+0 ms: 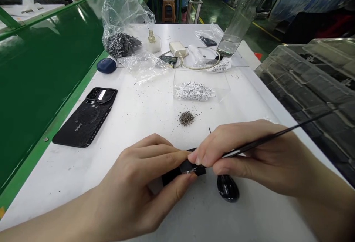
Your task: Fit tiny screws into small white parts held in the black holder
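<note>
My left hand is closed, with its index finger and thumb around a small dark part that has a silvery bit at its lower edge. Beneath these fingers lies a flat black piece on the table. In my right hand are slim black tweezers, their long end pointing up to the right. The tip reaches the silvery bit beside my left fingertips. A rounded black handle shows under my right hand, and a thin shaft sticks out above the knuckles; the part between is hidden.
Ahead are a pile of tiny brown pieces and a clear bag of small white pieces. A phone lies left. Behind stand a bag of black parts, a small bottle, a charger and a water bottle. Compartment trays flank the right.
</note>
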`<action>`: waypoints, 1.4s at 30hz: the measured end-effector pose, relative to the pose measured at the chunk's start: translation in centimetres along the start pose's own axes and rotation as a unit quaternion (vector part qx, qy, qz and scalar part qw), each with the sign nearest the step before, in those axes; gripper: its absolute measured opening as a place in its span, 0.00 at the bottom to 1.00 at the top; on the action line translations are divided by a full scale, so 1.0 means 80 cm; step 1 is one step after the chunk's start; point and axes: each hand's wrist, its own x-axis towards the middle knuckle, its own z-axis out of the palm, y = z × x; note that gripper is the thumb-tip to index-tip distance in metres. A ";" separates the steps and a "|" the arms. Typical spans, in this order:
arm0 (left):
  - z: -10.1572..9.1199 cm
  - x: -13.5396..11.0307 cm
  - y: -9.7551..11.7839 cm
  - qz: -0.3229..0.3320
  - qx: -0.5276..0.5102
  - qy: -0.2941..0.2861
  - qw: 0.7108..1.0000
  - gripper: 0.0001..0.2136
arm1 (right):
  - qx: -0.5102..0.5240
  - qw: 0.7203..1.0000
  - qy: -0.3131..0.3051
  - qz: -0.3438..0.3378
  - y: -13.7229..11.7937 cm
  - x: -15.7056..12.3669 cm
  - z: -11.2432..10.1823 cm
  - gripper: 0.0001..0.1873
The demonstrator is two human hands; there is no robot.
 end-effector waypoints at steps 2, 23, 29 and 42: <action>0.000 0.000 -0.001 -0.002 -0.001 -0.002 1.000 0.09 | 0.001 1.000 0.005 0.003 0.000 -0.001 0.001 0.03; 0.002 -0.006 -0.002 0.007 0.024 -0.007 1.000 0.04 | 0.031 0.998 0.019 0.042 -0.001 -0.002 0.002 0.07; 0.003 -0.004 -0.005 0.008 0.022 -0.006 1.000 0.05 | 0.020 0.999 0.020 0.039 -0.001 -0.003 0.002 0.04; -0.001 -0.005 -0.006 0.004 0.021 -0.025 0.999 0.04 | 0.026 0.999 0.007 0.037 0.008 -0.006 0.001 0.05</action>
